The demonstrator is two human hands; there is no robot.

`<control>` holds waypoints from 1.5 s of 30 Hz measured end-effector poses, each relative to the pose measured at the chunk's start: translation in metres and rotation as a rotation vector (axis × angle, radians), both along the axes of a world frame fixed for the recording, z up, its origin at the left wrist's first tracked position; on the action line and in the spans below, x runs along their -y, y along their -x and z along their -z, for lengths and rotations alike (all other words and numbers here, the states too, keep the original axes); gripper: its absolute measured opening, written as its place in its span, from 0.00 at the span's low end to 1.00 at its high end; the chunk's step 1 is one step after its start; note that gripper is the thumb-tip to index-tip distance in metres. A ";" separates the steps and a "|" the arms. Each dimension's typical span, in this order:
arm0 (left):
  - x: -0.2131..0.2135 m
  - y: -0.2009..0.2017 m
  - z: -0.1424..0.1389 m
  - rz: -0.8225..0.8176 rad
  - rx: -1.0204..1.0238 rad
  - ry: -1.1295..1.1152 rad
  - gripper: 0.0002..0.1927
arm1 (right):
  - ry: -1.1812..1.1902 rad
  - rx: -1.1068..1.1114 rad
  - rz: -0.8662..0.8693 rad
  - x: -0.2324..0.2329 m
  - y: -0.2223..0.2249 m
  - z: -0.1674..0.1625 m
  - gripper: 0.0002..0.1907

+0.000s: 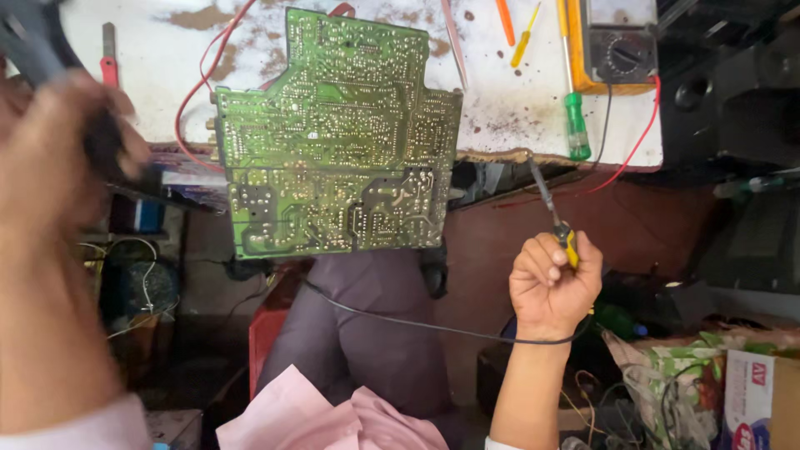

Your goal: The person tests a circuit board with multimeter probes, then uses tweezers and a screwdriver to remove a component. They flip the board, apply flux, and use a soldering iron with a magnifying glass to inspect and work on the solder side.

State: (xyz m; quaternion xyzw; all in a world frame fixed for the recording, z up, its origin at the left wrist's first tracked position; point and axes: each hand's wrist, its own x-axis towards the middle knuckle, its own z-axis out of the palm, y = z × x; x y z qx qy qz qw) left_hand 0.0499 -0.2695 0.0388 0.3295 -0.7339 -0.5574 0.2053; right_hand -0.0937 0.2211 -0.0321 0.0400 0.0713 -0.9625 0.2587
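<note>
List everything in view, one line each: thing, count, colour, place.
circuit board: one, green, solder side up, overhanging the table's front edge
table: one, white, stained brown, top of view
multimeter: one, yellow and grey, table top right
screwdriver: one, green handle, beside the multimeter
small drivers: two, orange and yellow, table top
red wires: several, left of the board and below the multimeter
cardboard box: one, brown, bottom right
soldering iron: one, yellow grip, black cord
right hand: holds the soldering iron
left hand: blurred, grips a dark object
</note>
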 end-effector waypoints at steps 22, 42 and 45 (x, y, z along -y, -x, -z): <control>-0.214 0.046 0.004 0.513 -0.177 0.243 0.16 | -0.495 -0.267 0.327 0.029 -0.014 0.017 0.08; -0.214 0.044 0.008 0.540 -0.242 0.084 0.17 | -0.640 -0.336 0.371 0.057 -0.005 0.028 0.05; -0.213 0.044 0.007 0.530 -0.209 0.035 0.18 | -0.623 -0.349 0.357 0.058 -0.005 0.030 0.05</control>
